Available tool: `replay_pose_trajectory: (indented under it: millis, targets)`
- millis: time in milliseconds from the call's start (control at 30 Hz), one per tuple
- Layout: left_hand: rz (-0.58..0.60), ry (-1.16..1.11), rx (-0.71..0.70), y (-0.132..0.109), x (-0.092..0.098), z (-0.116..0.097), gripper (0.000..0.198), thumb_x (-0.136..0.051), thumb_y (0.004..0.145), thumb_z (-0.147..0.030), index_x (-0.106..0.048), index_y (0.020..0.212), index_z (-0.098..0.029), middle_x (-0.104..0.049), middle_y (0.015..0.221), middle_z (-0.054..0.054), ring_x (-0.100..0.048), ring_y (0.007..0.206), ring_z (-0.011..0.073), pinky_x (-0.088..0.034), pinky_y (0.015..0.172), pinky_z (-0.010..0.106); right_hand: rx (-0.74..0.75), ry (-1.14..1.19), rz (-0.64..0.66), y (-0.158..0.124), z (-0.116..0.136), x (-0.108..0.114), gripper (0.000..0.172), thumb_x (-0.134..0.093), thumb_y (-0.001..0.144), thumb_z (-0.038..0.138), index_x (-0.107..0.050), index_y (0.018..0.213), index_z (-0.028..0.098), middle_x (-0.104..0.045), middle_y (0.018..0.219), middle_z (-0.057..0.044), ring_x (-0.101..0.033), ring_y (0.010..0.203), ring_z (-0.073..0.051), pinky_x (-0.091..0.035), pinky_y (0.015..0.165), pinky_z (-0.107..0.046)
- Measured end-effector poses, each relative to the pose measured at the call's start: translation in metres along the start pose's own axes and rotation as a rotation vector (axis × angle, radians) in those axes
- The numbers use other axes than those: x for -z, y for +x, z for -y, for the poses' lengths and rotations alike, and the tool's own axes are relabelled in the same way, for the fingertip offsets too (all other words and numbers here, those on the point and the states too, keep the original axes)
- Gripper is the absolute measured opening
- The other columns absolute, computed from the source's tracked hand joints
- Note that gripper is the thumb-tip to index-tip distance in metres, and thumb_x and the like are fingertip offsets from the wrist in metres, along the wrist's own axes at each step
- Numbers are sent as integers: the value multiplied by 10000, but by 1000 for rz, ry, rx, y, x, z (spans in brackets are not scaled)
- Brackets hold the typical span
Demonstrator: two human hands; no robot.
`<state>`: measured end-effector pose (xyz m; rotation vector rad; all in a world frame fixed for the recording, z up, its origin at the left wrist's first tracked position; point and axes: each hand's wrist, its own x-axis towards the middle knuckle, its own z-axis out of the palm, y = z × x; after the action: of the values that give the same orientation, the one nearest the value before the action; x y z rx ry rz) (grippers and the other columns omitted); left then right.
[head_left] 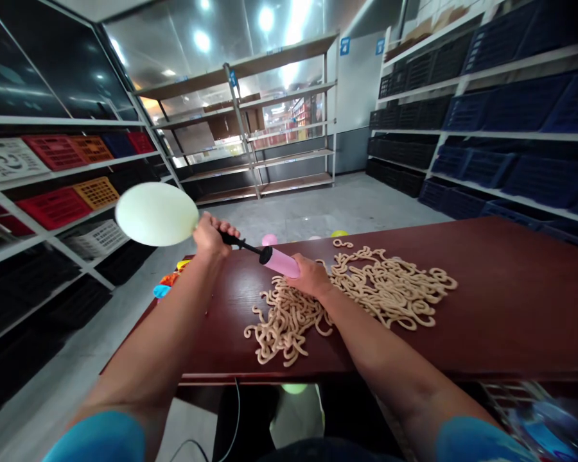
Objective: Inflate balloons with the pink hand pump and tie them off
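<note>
A pale, blown-up balloon [157,213] extends leftward from my left hand [212,236], whose fingers are closed at its neck. That same hand also grips the black end of a hand pump. My right hand [311,276] is wrapped around the pump's pink barrel [282,262]. Between the two hands, a thin black rod [245,244] runs into the barrel's black cap. The pump slants over the table, and the balloon's neck is mostly hidden by my fingers. Under and beside my right hand lies a spread of beige, curly, stick-like pieces [390,289].
The dark red table [501,282] reaches far right. Colourful limp items [168,282] lie at its left edge. Beyond the far edge show a pink balloon [270,239] and a yellow one [340,234]. Shelves with crates [60,206] stand left, and blue crates [549,183] right.
</note>
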<state>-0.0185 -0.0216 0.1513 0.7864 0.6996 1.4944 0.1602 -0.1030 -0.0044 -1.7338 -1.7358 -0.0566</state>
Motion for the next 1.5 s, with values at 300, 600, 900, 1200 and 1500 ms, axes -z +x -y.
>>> replay_pose_trajectory:
  millis: [300, 600, 900, 1200, 1500]
  targets:
    - [-13, 13, -83, 14, -2, -48, 350, -407, 793, -334, -186, 555, -204, -266, 408, -50, -302, 319, 93, -312, 357, 230, -29, -2, 16, 2, -9, -10, 390, -575, 655, 427, -514, 974, 210, -626, 814, -56, -594, 704, -213, -394, 573, -316]
    - [-17, -60, 38, -7, 2, 63, 390, -418, 806, -433, -221, 553, -211, -274, 414, -53, -316, 321, 99, -318, 363, 244, -57, -90, 111, 0, -7, -6, 392, -590, 661, 471, -507, 949, 218, -638, 799, -46, -599, 691, -205, -348, 562, -283]
    - [-23, -28, 16, -9, 16, 38, 371, -388, 815, -369, -203, 535, -211, -282, 410, -40, -348, 333, 116, -350, 379, 271, 34, -54, 66, -1, 2, -6, 398, -594, 684, 449, -501, 996, 222, -647, 875, -42, -608, 765, -205, -370, 612, -273]
    - [-41, -1, -74, 16, 13, -54, 364, -425, 792, -350, -191, 553, -205, -284, 409, -46, -329, 331, 98, -325, 379, 241, -6, -4, 14, 2, -2, -10, 419, -591, 658, 432, -511, 1008, 215, -633, 837, -52, -591, 731, -213, -372, 591, -299]
    - [-65, -54, 46, -1, 12, 42, 341, -392, 786, -336, -176, 555, -210, -244, 406, -61, -292, 316, 96, -302, 369, 242, -25, -96, 89, 1, -9, -6, 386, -609, 650, 463, -503, 934, 224, -641, 821, -42, -603, 723, -206, -358, 584, -281]
